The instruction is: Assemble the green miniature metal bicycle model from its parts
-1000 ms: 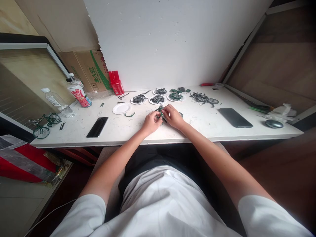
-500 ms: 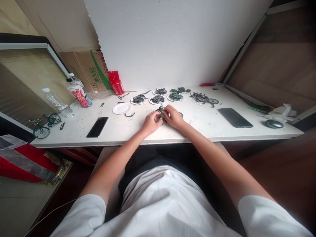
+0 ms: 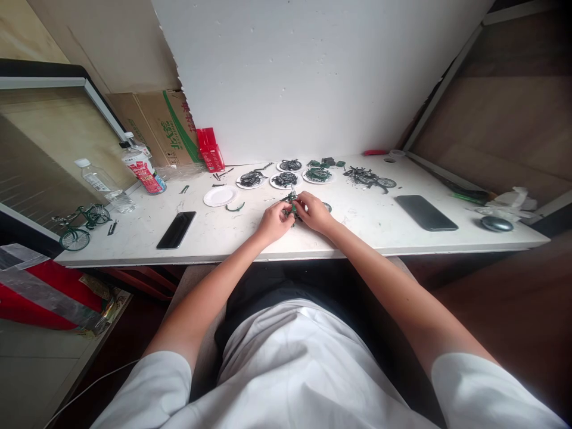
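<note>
My left hand (image 3: 276, 220) and right hand (image 3: 315, 212) pinch a small green piece (image 3: 293, 208) — uneven pressure could flick it into the dark parts (image 3: 286, 179) at twelve o'clock.

The 2 hands (image 3: 273, 221) (image 3: 315, 213) pinch close together, curled.

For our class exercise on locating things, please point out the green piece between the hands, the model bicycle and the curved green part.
Green piece (image 3: 293, 209): head view, on its exposed middle.
Model bicycle (image 3: 86, 226): head view, on its frame between the wheels.
Curved green part (image 3: 235, 210): head view, low on its arc.
</note>
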`<state>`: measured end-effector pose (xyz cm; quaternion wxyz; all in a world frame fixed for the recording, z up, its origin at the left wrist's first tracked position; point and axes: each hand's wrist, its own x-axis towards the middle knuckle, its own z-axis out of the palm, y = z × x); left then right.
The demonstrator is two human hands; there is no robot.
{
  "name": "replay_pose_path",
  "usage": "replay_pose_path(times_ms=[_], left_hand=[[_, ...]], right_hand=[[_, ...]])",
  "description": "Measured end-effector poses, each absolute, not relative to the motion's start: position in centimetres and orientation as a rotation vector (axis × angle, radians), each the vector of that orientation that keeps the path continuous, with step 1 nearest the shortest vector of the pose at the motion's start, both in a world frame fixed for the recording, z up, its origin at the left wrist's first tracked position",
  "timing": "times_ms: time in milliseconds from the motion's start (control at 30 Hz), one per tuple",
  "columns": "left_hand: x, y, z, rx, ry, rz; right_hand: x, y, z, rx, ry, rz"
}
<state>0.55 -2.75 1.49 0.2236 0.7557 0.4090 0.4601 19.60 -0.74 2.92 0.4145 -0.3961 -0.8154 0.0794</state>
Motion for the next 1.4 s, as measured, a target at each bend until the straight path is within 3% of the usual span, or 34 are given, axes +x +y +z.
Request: replay_pose_path(times_ms=[1400], left_hand=[[0.62, -2.99, 1.82, 2.173, 1.177, 1.233]], right_hand=[[19.54, -1.14, 3.29, -1.098, -2.08, 0.237]])
